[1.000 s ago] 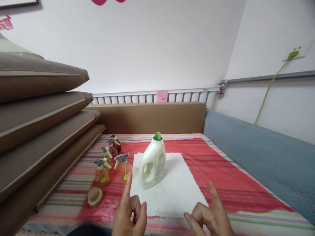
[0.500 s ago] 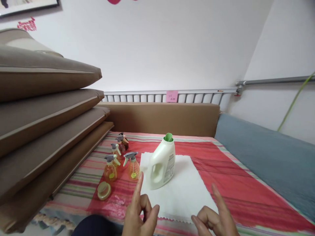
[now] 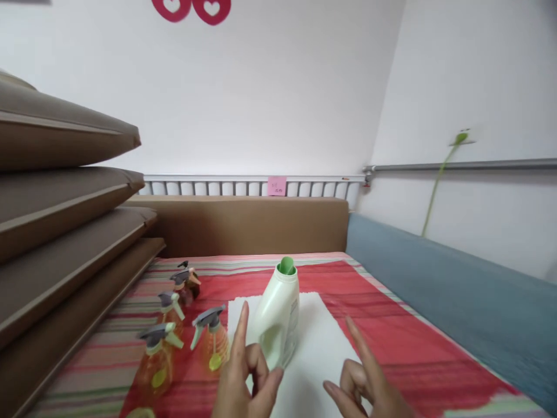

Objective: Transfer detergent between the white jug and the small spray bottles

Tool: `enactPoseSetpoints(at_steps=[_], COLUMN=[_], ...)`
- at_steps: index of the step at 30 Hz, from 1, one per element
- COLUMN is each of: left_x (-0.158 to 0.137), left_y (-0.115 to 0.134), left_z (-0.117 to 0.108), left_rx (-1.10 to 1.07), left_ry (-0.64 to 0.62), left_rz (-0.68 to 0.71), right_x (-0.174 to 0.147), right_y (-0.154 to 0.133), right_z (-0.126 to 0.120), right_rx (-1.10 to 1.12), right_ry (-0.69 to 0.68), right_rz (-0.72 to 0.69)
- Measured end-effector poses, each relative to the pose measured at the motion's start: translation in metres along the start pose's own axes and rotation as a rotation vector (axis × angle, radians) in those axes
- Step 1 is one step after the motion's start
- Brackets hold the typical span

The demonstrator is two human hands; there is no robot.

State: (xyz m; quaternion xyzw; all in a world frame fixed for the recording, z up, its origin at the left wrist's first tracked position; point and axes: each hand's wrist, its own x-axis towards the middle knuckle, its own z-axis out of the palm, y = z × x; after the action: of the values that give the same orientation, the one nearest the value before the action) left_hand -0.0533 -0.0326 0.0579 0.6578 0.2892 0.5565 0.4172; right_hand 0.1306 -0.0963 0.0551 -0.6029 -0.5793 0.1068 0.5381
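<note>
A white plastic jug (image 3: 275, 313) with a built-in handle stands upright on a white cloth (image 3: 324, 348). Its mouth is uncapped and shows a green pouring spout (image 3: 287, 266). My left hand (image 3: 249, 371) is raised in front of the jug, index finger pointing up, thumb apart and the other fingers curled. My right hand (image 3: 366, 380) makes the same shape to the right, above the cloth. Neither hand holds anything. Left of my left hand stands a clear spray bottle (image 3: 216, 342) with yellow liquid and a grey trigger head.
More spray bottles stand at left, the nearest spray bottle (image 3: 154, 363) holding orange liquid. A round lid-like thing (image 3: 141, 413) is cut off below. Stacked brown cushions (image 3: 65, 232) rise at left. A blue padded panel (image 3: 435, 278) borders the right; red sheeting (image 3: 383, 325) lies beneath.
The view has tilted up and turned right, so the jug and bottles appear lower and further left. Both hands keep their pointing shape and have come slightly closer together in the picture.
</note>
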Motion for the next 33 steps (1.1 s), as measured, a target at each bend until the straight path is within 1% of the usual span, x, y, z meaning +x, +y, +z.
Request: enactPoseSetpoints(at_steps=[2, 4, 6, 9, 11, 13, 14, 17, 19, 22, 26, 30, 33], left_x=[0.010, 0.018, 0.024, 0.033, 0.038, 0.041, 0.043, 0.044, 0.043, 0.040, 0.035, 0.029, 0.025], left_y=[-0.001, -0.004, -0.006, -0.012, -0.018, -0.025, -0.029, -0.036, -0.038, -0.039, -0.040, -0.039, -0.037], left_z=[-0.008, -0.016, -0.023, -0.032, -0.039, -0.047, -0.050, -0.059, -0.062, -0.063, -0.061, -0.060, -0.062], left_rx=[0.013, 0.042, 0.093, 0.199, 0.272, 0.340, 0.372, 0.466, 0.511, 0.540, 0.507, 0.509, 0.512], left_ry=[0.002, 0.006, 0.021, 0.057, 0.067, 0.057, 0.049, 0.012, -0.011, -0.039, -0.065, -0.080, -0.092], left_rz=[0.006, 0.013, 0.032, 0.047, 0.025, -0.010, -0.027, -0.074, -0.103, -0.132, -0.135, -0.117, -0.131], right_x=[0.013, 0.023, 0.032, 0.044, 0.052, 0.059, 0.062, 0.064, 0.062, 0.057, 0.052, 0.049, 0.045], right_y=[-0.006, -0.009, -0.008, -0.004, -0.001, 0.001, 0.001, 0.002, 0.003, 0.004, 0.007, 0.012, 0.015], right_z=[0.007, 0.016, 0.026, 0.039, 0.046, 0.051, 0.053, 0.054, 0.052, 0.048, 0.042, 0.038, 0.038], right_rx=[-0.029, -0.048, -0.071, -0.114, -0.119, -0.111, -0.115, -0.150, -0.166, -0.170, -0.161, -0.159, -0.159], right_ry=[-0.013, 0.003, 0.042, 0.013, 0.020, 0.059, 0.052, -0.030, -0.045, -0.030, -0.049, -0.108, -0.149], right_rz=[-0.053, -0.082, -0.108, -0.160, -0.164, -0.132, -0.108, -0.013, 0.027, 0.039, 0.064, 0.067, 0.073])
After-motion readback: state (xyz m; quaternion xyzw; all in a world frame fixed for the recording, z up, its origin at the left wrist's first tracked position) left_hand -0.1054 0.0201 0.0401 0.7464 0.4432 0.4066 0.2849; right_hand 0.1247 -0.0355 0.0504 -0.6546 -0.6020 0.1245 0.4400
